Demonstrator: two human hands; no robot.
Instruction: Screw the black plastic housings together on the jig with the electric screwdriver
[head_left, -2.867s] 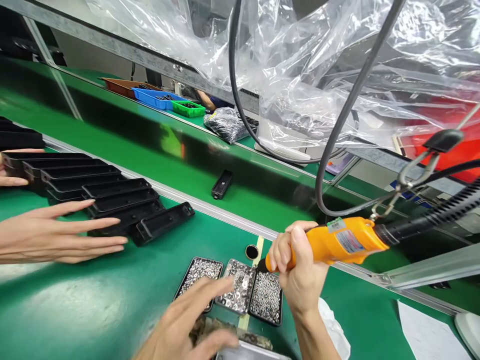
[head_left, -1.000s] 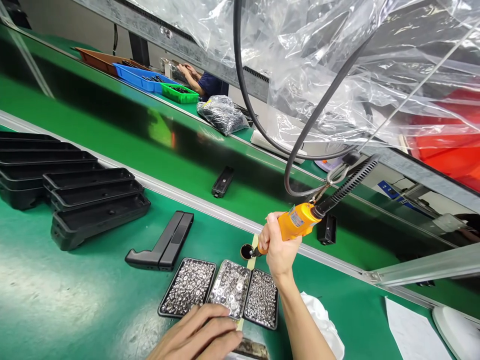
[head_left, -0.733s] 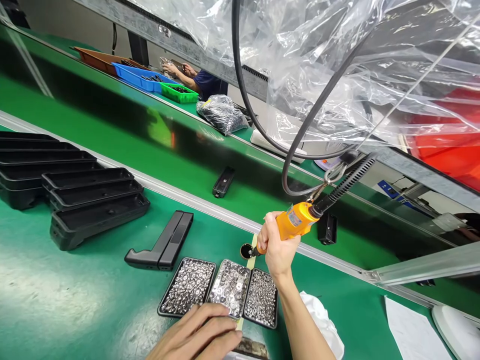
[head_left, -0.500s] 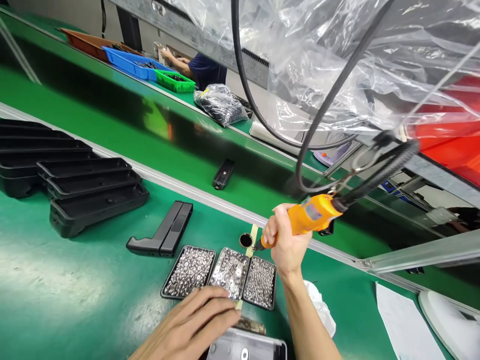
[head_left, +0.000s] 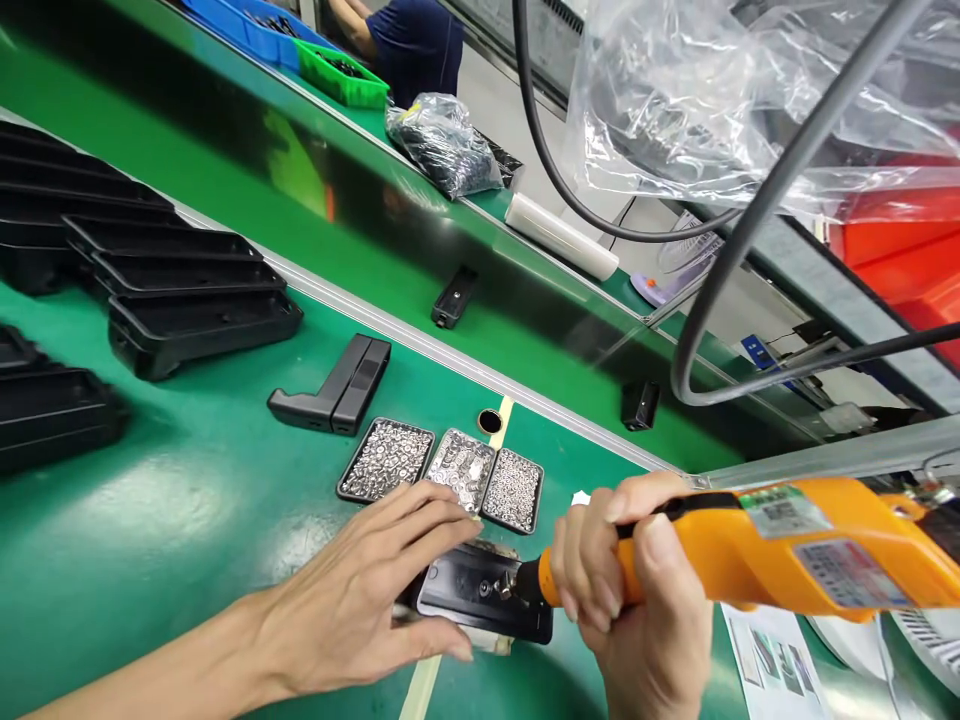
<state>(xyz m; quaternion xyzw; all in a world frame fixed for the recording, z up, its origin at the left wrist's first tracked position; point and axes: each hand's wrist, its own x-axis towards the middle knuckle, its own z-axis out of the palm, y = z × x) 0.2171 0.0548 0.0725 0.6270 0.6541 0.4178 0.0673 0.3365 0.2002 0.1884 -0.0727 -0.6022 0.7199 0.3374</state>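
My right hand [head_left: 637, 590] is closed round an orange electric screwdriver [head_left: 787, 545]. The tool lies nearly level, its tip pointing left with a small metal piece at the end. That tip meets the inside of a black plastic housing [head_left: 457, 597] near a round metal part in its floor. With fingers along the far side and thumb on the near side, my left hand [head_left: 397, 580] grips the housing's left end. A pale block shows partly underneath. Just beyond are trays of small metal parts: a left tray [head_left: 386, 458], a middle tray [head_left: 459, 465] and a right tray [head_left: 513, 490].
Stacked black housings [head_left: 202, 325] stand at the left. An L-shaped black part [head_left: 337, 385] lies behind the trays, near a small round dish [head_left: 490, 421]. Black pieces [head_left: 454, 297] rest on the green belt beyond the rail. A grey cable [head_left: 720, 300] hangs at right. Another person [head_left: 416, 45] is across.
My right hand has brought the screwdriver from beside the trays down toward me, onto the housing. My left hand has closed in on the housing's end. The view has tilted downward.
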